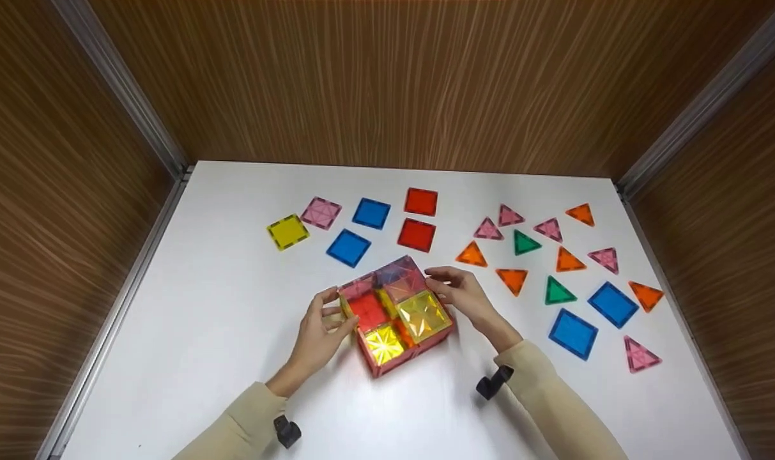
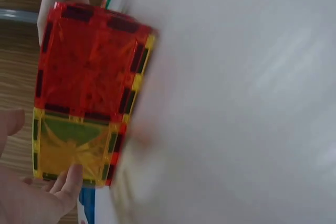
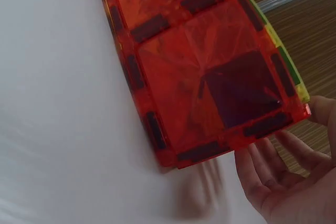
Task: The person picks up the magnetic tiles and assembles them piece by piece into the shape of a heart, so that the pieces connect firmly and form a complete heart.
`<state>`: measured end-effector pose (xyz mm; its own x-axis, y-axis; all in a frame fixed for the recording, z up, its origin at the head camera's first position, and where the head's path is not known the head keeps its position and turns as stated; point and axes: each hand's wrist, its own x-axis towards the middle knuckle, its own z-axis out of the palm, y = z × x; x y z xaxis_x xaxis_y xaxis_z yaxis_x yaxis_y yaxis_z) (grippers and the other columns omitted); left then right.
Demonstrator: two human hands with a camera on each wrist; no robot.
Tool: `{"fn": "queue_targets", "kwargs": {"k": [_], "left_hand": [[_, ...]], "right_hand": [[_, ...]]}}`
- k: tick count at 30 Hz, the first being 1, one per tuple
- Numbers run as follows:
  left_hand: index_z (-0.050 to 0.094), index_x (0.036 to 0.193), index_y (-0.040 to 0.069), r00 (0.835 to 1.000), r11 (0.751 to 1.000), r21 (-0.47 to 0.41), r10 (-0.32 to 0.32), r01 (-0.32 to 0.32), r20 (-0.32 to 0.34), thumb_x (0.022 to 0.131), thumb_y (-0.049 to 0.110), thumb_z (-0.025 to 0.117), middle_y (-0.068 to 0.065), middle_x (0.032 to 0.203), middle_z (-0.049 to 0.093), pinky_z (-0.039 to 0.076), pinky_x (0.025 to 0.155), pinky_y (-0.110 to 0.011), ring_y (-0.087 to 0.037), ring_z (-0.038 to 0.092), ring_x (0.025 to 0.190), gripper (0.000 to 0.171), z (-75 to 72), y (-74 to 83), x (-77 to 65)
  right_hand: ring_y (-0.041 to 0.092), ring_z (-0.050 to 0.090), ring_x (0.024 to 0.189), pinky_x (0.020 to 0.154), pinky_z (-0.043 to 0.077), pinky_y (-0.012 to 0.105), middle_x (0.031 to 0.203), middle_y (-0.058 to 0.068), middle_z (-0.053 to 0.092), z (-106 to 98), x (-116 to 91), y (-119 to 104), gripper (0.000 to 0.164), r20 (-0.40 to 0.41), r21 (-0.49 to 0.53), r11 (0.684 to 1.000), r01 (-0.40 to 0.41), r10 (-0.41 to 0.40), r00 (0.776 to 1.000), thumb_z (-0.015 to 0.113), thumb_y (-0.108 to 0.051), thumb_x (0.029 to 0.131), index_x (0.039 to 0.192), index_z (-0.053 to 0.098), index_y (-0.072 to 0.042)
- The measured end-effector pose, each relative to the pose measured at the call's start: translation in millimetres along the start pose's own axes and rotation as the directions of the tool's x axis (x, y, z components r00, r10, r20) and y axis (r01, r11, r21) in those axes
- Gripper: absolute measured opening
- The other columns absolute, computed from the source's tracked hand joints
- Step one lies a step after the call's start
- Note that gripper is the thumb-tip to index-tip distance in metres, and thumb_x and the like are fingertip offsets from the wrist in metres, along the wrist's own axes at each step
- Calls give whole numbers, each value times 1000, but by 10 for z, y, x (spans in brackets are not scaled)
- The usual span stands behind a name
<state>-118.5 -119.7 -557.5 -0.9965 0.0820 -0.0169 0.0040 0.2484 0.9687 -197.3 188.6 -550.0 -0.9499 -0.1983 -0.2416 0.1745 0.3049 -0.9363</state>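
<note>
A box built of translucent magnetic tiles point(image 1: 423, 316) rests on the white table, turned at an angle. Its top shows yellow, pink and red squares, and its lower front edge is red. At its left side my left hand point(image 1: 320, 335) grips it, thumb toward the front and fingers further back. My right hand point(image 1: 467, 297) holds the right rear corner with thumb and fingertips. In the left wrist view, fingers point(image 2: 72, 181) touch a yellow tile point(image 2: 73, 145) beside a red one point(image 2: 89, 66). The right wrist view has a large red wall point(image 3: 178, 77) with fingers partly hidden behind it.
Behind the box lie flat squares: yellow point(image 1: 288, 232), pink point(image 1: 321, 213), blue point(image 1: 349, 248) and red point(image 1: 416, 235). To the right are several loose triangles, orange point(image 1: 512, 280), green point(image 1: 560, 291) and pink point(image 1: 640, 354), plus two blue squares point(image 1: 574, 333). Wood-grain panels point(image 1: 387, 83) enclose the table.
</note>
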Motion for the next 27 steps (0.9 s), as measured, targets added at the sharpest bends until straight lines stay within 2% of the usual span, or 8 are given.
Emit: {"fn": "queue_targets", "kwargs": {"k": [5,11,15,19,23,27], "left_hand": [[42,153,0,1000,999,-35,-16,16,-5,98,13,76,-26,151,50,62,100,-40,-39,66,124,66,59,8,22],[43,157,5,995,998,-44,-37,41,97,99,13,74,-23,156,49,60,103,-39,-39,65,129,66,-13,-14,202],[43,158,6,981,998,-49,-23,33,194,100,10,72,-23,155,52,58,107,-42,-39,63,132,65,-99,-43,386],[44,158,7,959,999,-44,-2,15,285,100,6,69,-25,154,52,53,113,-49,-41,61,134,63,-147,-51,552],[45,157,8,943,1000,-30,15,-5,333,100,7,69,-24,155,52,52,115,-51,-40,61,134,62,-165,-41,642],[46,156,6,938,999,6,43,-48,343,100,16,73,-21,156,52,50,116,-53,-40,60,136,63,-190,-45,710]], "right_hand": [[19,64,112,91,59,26,139,16,66,-20,-29,5,43,37,1,1000,4,-4,999,67,-28,104,142,65,-9],[21,64,112,90,61,25,137,16,66,10,-201,63,40,-24,46,999,-15,16,1000,68,-24,103,141,66,-10],[20,65,110,87,62,25,138,15,66,108,-365,103,42,-119,106,994,-39,52,992,71,-26,102,140,66,-11],[20,67,107,84,63,27,135,13,69,213,-516,147,40,-203,157,986,-45,77,976,73,-26,101,138,68,-12],[20,69,102,82,64,29,129,13,70,272,-607,187,40,-234,182,983,-29,72,970,74,-24,100,138,68,-11],[20,69,99,80,64,28,126,13,70,267,-630,210,41,-249,186,983,-8,55,967,75,-23,99,137,68,-10]]}}
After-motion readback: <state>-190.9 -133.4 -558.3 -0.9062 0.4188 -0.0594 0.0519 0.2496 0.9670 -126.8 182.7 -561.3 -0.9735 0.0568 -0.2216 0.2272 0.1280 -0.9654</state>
